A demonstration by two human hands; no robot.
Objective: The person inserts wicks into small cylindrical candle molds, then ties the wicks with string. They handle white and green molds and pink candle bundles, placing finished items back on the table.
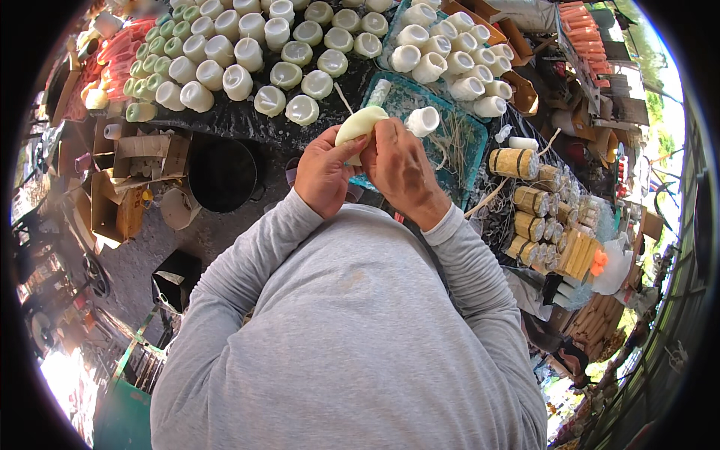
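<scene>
Close in front of my body, both hands hold a pale greenish-white candle (361,124), tilted, with a wick-like strand (343,98) sticking up beside its far end. My left hand (324,171) wraps round its lower left side, thumb along the wax. Against the right side press the bent fingers of my right hand (403,169); their tips are hidden. Just beyond that hand, a white candle (423,121) sits over a teal tray (480,154) strewn with loose strands. Several white candles (249,54) stand in rows on the black-covered table (225,124).
More white candles (451,64) crowd a second tray at the far right. Banded straw-coloured cylinders (514,163) are stacked to my right. On the left are a large black pot (222,175), an open cardboard box (154,156) and a pink-orange pile (124,56).
</scene>
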